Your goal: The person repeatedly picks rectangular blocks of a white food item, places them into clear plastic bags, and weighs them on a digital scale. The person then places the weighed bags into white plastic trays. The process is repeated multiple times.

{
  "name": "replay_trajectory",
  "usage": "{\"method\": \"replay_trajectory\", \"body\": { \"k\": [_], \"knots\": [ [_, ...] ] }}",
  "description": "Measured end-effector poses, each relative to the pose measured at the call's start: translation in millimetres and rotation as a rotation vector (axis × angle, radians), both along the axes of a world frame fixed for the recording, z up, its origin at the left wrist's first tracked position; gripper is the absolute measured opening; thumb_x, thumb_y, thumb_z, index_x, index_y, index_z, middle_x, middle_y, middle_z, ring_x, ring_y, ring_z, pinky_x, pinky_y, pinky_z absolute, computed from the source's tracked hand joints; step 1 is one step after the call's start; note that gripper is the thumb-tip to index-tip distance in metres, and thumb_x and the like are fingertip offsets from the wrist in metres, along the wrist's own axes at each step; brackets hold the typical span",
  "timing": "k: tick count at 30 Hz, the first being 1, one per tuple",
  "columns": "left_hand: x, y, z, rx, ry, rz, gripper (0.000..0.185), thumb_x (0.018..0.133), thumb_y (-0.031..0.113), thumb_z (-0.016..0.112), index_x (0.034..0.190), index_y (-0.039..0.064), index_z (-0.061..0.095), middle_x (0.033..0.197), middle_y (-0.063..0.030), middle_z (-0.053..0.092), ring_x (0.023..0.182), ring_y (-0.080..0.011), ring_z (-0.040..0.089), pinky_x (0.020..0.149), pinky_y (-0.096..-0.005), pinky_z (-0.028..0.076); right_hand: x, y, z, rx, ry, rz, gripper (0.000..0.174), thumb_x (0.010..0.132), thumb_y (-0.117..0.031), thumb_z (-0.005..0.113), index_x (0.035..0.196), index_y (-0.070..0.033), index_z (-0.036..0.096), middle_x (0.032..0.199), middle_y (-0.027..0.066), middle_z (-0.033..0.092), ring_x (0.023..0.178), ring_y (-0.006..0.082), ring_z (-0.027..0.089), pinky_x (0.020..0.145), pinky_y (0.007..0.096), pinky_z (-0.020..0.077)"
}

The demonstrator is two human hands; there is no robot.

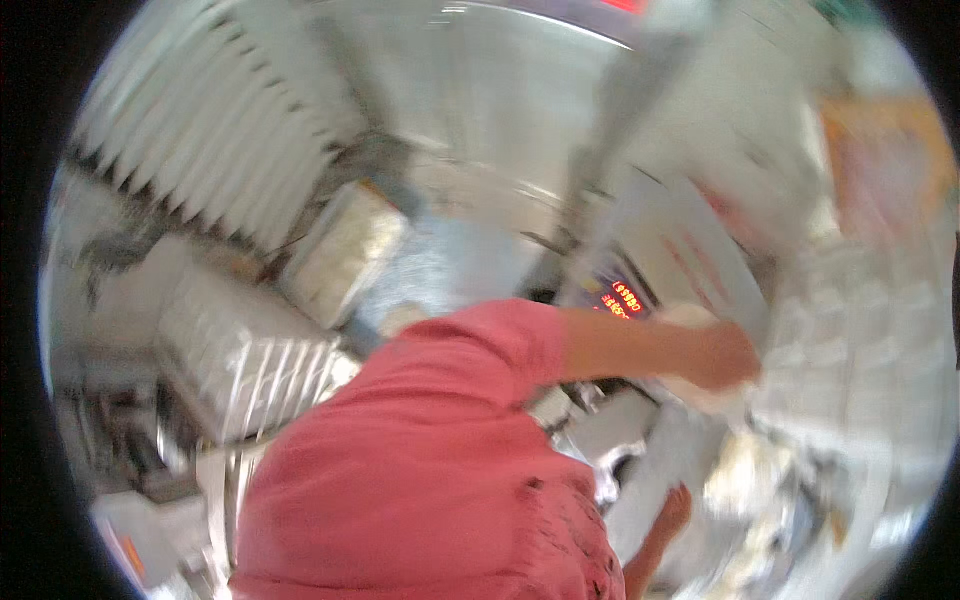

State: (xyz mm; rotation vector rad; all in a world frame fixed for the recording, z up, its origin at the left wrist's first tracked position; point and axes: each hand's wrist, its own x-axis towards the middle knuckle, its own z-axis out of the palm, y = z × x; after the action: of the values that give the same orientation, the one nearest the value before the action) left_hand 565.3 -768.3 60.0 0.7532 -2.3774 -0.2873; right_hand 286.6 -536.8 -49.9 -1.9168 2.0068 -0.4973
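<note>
A pink short-sleeved shirt (420,465) fills the lower middle of the view. From its sleeve my left arm reaches across to the right. My left hand (720,356) is blurred and lies over a pale, rounded thing (686,313) that shows on both sides of it; whether the fingers grip it cannot be told. Close by, beyond the forearm, is a dark panel with a red-lit digital display (626,300). Lower down, my right hand (677,504) is in front of the shirt, over a grey surface (637,487). Its fingers are too blurred to make out.
A pale-filled rectangular tray (345,255) stands beside a blue-grey surface (457,259). Ribbed panels (202,127) rise at upper left, above a slatted box (277,375). At right are an orange-edged panel (885,165) and a blurred pale heap (746,472).
</note>
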Motion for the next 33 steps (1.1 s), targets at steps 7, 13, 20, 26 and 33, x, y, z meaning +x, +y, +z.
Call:
{"method": "replay_trajectory", "body": {
  "k": [7, 13, 20, 26, 33],
  "knots": [
    [-111, 81, -10, 0.164, -0.291, -0.484, 0.01, 0.073, 0.015, 0.055, 0.074, 0.006, 0.058, 0.07, -0.0148, 0.06, 0.068, -0.0338, 0.06, 0.059, -0.0455, 0.046, -1, 115, 13, -0.062, -0.294, -0.269, 0.021, 0.084, -0.014, 0.057, 0.101, -0.003, 0.061, 0.089, 0.011, 0.065, 0.078, 0.0163, 0.062, 0.069, 0.0283, 0.0483],
    [-223, 108, -59, 0.019, -0.392, -0.833, 0.011, 0.073, 0.015, 0.054, 0.074, 0.005, 0.058, 0.07, -0.015, 0.06, 0.07, -0.0344, 0.06, 0.064, -0.0453, 0.046, -18, 228, 14, 0.018, -0.377, -0.652, 0.018, 0.081, -0.014, 0.057, 0.096, -0.004, 0.062, 0.09, 0.0158, 0.063, 0.081, 0.0271, 0.062, 0.073, 0.0353, 0.0483],
    [-259, 66, -48, -0.05, -0.707, -0.842, 0.009, 0.072, 0.014, 0.054, 0.07, 0.007, 0.059, 0.069, -0.0144, 0.06, 0.071, -0.032, 0.06, 0.063, -0.0432, 0.047, -10, 297, 11, -0.036, -0.434, -0.816, 0.017, 0.081, -0.014, 0.056, 0.094, -0.005, 0.063, 0.089, 0.0137, 0.064, 0.08, 0.0283, 0.062, 0.073, 0.0353, 0.0481],
    [-254, 9, -27, -0.311, -0.778, -0.815, 0.012, 0.072, 0.012, 0.051, 0.079, 0.008, 0.06, 0.079, -0.0111, 0.061, 0.08, -0.0284, 0.058, 0.077, -0.0402, 0.044, -20, 271, 3, -0.006, -0.336, -0.731, 0.019, 0.081, -0.014, 0.054, 0.096, -0.004, 0.061, 0.092, 0.0146, 0.063, 0.086, 0.0325, 0.06, 0.074, 0.0381, 0.0475],
    [-189, 31, -56, -0.152, -0.212, -0.406, 0.016, 0.075, 0.011, 0.048, 0.088, 0.005, 0.055, 0.085, -0.0158, 0.053, 0.084, -0.0328, 0.05, 0.077, -0.0415, 0.04, -15, 176, 7, 0.052, -0.402, -0.633, 0.021, 0.081, -0.015, 0.053, 0.098, -0.005, 0.06, 0.091, 0.0151, 0.062, 0.086, 0.0328, 0.058, 0.074, 0.039, 0.0472]
  ]
}}
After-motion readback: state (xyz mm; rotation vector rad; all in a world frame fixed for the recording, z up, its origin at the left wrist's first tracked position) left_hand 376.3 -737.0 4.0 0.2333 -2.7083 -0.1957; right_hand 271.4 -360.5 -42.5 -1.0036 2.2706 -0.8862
